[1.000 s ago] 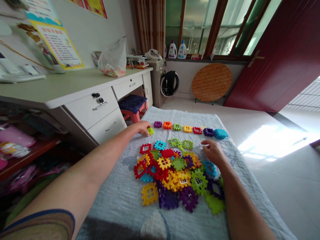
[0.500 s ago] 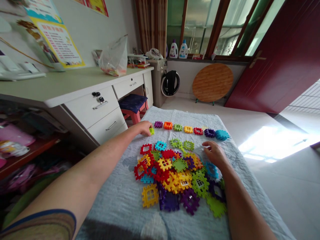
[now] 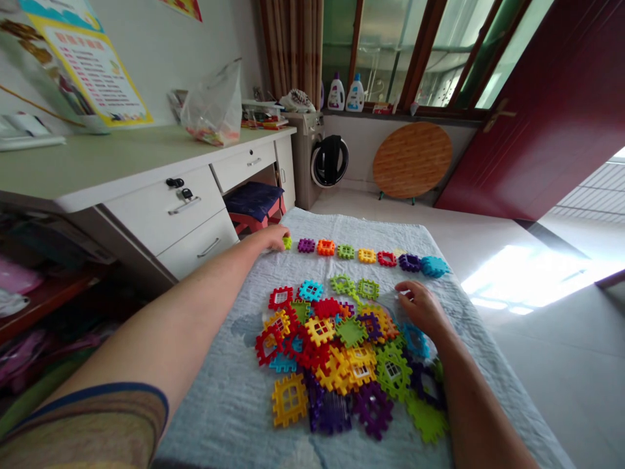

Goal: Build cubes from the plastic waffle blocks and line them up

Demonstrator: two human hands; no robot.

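Note:
My left hand is closed on a lime-green interlocking plastic block at the left end of a row, partly hidden by my fingers. To its right stand a purple block, an orange block, a green block, a yellow block, a red block, a dark purple block and a blue block. My right hand hovers or rests beside the pile of notched pieces, thumb and fingers apart, holding nothing.
A pale blue cloth covers the surface under the blocks. A white desk with drawers runs along the left, with a stool tucked under it. Farther off are a washing machine and a round wooden tabletop.
My left hand has shifted slightly left and away from me with the lime-green block, widening its gap from the purple one. My right hand has stayed almost still; the view has tilted a little.

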